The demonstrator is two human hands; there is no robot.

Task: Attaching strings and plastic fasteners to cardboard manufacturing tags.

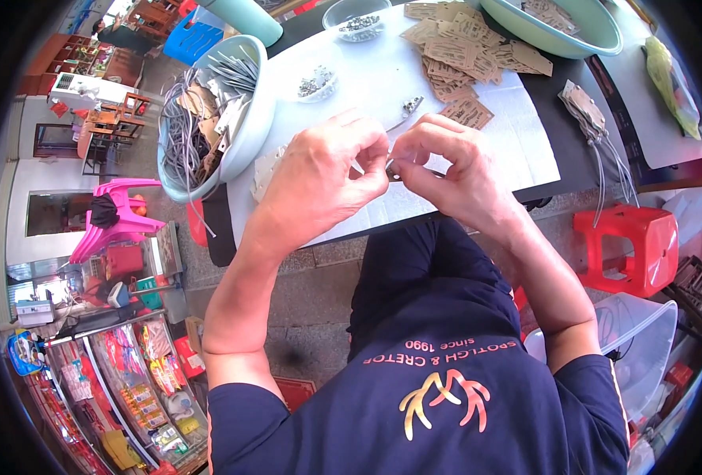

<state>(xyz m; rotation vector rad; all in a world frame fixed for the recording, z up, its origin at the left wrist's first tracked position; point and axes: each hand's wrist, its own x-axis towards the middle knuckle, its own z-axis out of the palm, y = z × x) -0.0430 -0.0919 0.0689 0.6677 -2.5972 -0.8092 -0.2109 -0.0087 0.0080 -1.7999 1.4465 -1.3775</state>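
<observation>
Over the white sheet [517,150] on the table, my left hand [327,178] and my right hand [462,174] meet fingertip to fingertip. My right thumb and forefinger pinch a small dark metallic piece [395,169]. The left thumb and forefinger are closed too, but what they hold is too small to make out. Just beyond the hands lies a short strip with shiny metal bits [411,106]. A clear tub of small metal pieces [317,82] stands farther off, with a second clear tub [356,24] behind it. Partly hidden by my left hand are pale cards [265,172].
A light blue basin [250,119] of grey cords and cards stands left. Brown cards [458,51] lie piled at the far side, beside a green basin [557,39]. Corded cards [582,107] sit on the right. A red stool [632,245] stands on the floor to the right.
</observation>
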